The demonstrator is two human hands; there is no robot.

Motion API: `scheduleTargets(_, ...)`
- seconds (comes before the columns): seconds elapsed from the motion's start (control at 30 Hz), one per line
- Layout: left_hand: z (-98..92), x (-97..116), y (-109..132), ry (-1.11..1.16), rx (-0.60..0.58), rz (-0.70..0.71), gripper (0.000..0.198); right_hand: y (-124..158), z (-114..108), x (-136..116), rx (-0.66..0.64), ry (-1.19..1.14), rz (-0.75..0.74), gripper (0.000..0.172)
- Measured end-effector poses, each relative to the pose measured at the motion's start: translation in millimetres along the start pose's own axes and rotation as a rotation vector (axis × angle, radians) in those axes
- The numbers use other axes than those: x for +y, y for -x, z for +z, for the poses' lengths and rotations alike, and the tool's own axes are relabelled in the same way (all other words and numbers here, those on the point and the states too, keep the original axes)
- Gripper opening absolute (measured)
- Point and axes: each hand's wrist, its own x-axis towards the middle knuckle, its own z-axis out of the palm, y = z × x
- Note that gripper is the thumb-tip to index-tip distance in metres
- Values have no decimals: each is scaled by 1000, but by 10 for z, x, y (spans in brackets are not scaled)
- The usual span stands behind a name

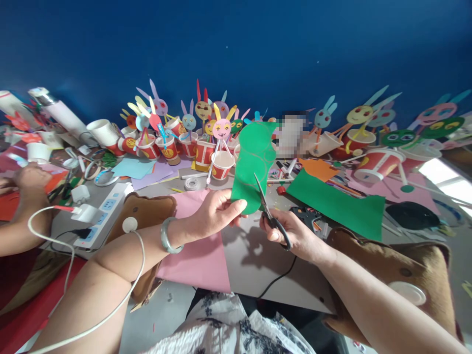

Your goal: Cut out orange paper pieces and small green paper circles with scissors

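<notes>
Black-and-white floral fabric lies closest, at the lower edge, cut off by the frame. At far left, another person's hand rests on the grey surface, its forearm running out of view. Beside it a white plastic power strip holds a white plug, and a thin white cable loops across the wearer's left forearm; no lettering on the strip can be read. A pale green glossy bangle circles the left wrist.

The left hand has thumb and fingers pinched shut on the lower edge of a wavy-edged green paper cut-out. It is held upright in the air above a matte pink paper sheet lying flat on the surface. Faint drawn lines cross the green paper.

One blade of the black-handled metal scissors shows across the cut-out's front near its lower right edge; the other cannot be made out. The right hand is closed through the handle loops, which hide most of its fingers.

Behind, red paper cups with paper faces and long ears crowd along the deep blue wall. They carry round yellow emblems, probably printed characters, too small to read. A pixelated patch hides something among them.

Further right a flat green paper sheet lies on the surface. A brown suede-like cushion lies under the right forearm, partly cut off.
</notes>
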Motion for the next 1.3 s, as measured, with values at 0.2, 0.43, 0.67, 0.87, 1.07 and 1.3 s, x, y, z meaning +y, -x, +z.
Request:
scheduleTargets(0.2,-3,9,-2,28,18,15,34,-5,-2,12,4,8,8,73)
scheduleTargets(0.43,-8,-33,4,37,52,68,33,4,15,4,0,2,9,72)
scheduleTargets(0.67,86,32,5,87,65,3,33,2,54,-22,14,-18,4,73)
scheduleTargets(0.87,92,68,-15,47,17,-32,34,4,51,-69,-27,-15,-5,73)
scheduleTargets(1.07,82,75,-15,40,10,-36,32,13,-2,-67,-19,38,0,74)
scheduleTargets(1.3,63,93,-10,50,14,-39,29,17,-13,-61,4,44,6,74)
